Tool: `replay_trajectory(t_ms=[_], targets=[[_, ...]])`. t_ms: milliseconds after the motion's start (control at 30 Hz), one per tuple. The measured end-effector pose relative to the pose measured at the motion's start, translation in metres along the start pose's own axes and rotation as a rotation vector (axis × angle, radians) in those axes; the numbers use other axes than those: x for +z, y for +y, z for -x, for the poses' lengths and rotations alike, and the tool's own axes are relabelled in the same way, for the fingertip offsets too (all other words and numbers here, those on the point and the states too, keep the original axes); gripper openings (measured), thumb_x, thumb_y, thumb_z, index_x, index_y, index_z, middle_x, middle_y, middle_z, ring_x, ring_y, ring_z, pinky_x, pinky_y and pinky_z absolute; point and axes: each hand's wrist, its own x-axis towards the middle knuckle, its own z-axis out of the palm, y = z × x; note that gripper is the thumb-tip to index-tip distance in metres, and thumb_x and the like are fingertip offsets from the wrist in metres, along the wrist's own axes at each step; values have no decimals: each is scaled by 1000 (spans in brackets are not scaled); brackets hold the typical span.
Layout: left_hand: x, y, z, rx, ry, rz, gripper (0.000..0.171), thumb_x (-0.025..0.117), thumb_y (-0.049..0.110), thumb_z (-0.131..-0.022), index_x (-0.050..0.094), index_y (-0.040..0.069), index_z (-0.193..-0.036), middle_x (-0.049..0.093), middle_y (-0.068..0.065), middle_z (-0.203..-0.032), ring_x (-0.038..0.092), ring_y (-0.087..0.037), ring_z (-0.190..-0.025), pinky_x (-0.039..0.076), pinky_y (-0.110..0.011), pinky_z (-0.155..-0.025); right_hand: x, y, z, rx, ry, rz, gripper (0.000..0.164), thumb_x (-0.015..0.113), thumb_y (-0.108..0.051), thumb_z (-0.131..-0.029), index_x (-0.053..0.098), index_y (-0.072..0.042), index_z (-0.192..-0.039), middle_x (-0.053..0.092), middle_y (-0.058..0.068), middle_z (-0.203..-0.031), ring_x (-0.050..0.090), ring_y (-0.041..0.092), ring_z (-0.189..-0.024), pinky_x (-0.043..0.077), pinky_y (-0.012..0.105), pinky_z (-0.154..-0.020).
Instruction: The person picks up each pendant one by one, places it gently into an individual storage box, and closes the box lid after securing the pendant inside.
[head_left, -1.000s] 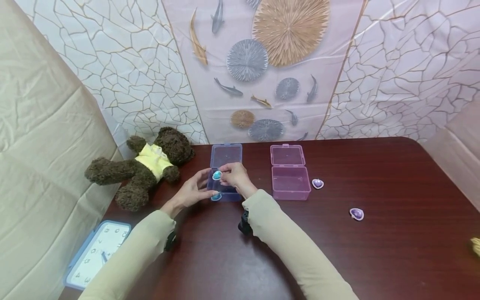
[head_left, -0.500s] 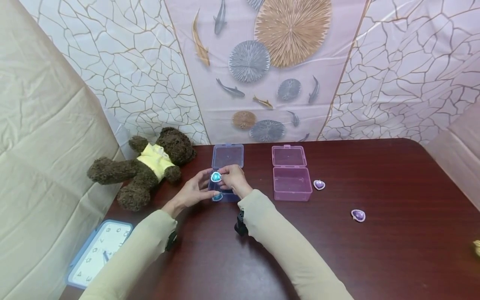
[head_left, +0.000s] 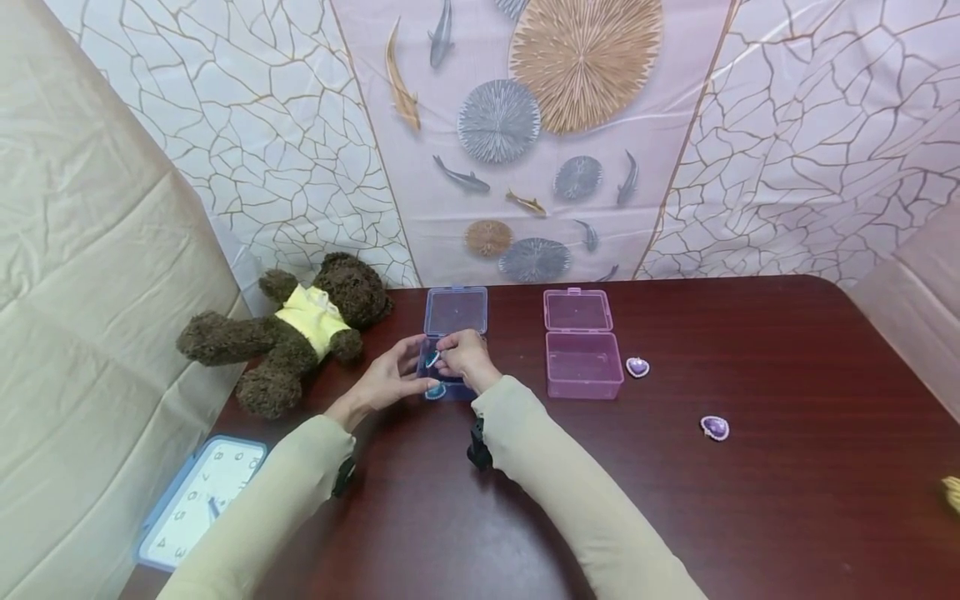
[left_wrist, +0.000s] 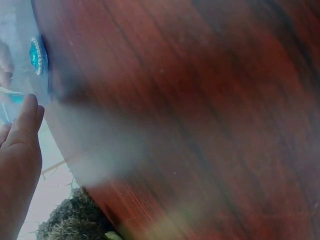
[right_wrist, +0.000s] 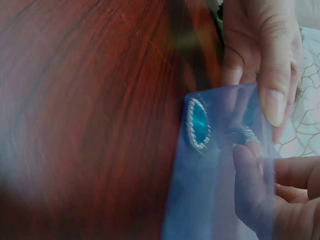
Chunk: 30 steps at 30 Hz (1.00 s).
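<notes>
A see-through blue plastic box (head_left: 463,392) stands at the back of the table, its lid (head_left: 456,311) tipped back. My left hand (head_left: 382,382) grips the box at its left side, thumb toward the front and fingers behind. Between thumb and fingertips, my right hand (head_left: 470,360) pinches a teal heart-shaped gem (head_left: 432,358) with a white beaded rim, tilted nearly edge-on. In the right wrist view, those fingertips and the held gem (right_wrist: 248,133) are down inside the box. A second teal gem (right_wrist: 200,124) stands on edge against the front wall inside.
A pink box (head_left: 584,389) with its lid back stands to the right. Two purple heart gems (head_left: 637,367) lie beyond it. A brown teddy bear (head_left: 247,340) in a yellow top and a blue-framed clock (head_left: 197,504) lie at left. Something yellow (head_left: 952,493) shows at the right edge.
The gem in my right hand has turned from face-up to nearly edge-on and dipped slightly lower into the blue box. My left hand keeps its place on the box.
</notes>
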Motion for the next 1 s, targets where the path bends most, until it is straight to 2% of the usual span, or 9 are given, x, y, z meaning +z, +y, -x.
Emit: replay_trajectory(t_ms=[167,467,667,767,867,1000], targets=[[0,0,-1,-11,-1,-3,81,74,7,-80,26,3,-145,31,-19,-148,36,-34,-135,40,-44,-105,3,5,-7,41,-28,11,26,50,13,-87,63,11,-109,66,25,-98,61,18,-73,59,28,-72],[-1,-1,1,-3,-6,21,81,74,6,-80,25,1,-145,30,-20,-148,35,-36,-135,39,-46,-105,4,5,-10,82,-76,-6,27,48,12,-89,61,11,-112,64,24,-108,65,25,-94,56,31,-82],[-1,0,1,-14,-6,21,81,73,5,-80,26,2,-145,29,-20,-149,33,-35,-136,38,-46,-106,2,5,-9,75,-102,-38,27,51,12,-88,61,10,-113,65,24,-109,63,21,-89,56,30,-82],[0,-1,0,-9,-11,27,80,72,5,-81,25,1,-145,29,-22,-149,33,-36,-136,37,-47,-106,1,6,-8,53,-103,-69,24,52,9,-90,62,9,-112,65,23,-107,65,22,-89,56,31,-83],[0,0,1,-1,-10,30,80,72,5,-81,25,0,-145,30,-23,-148,34,-36,-135,38,-47,-106,-1,5,-3,2,-98,-108,24,53,6,-92,62,9,-114,64,24,-110,65,28,-98,55,35,-88],[-1,2,1,-12,0,16,80,73,6,-80,26,0,-145,30,-21,-148,35,-36,-135,39,-46,-105,-8,1,1,-75,-53,-202,25,53,4,-92,61,9,-115,63,25,-112,64,31,-103,53,37,-91]])
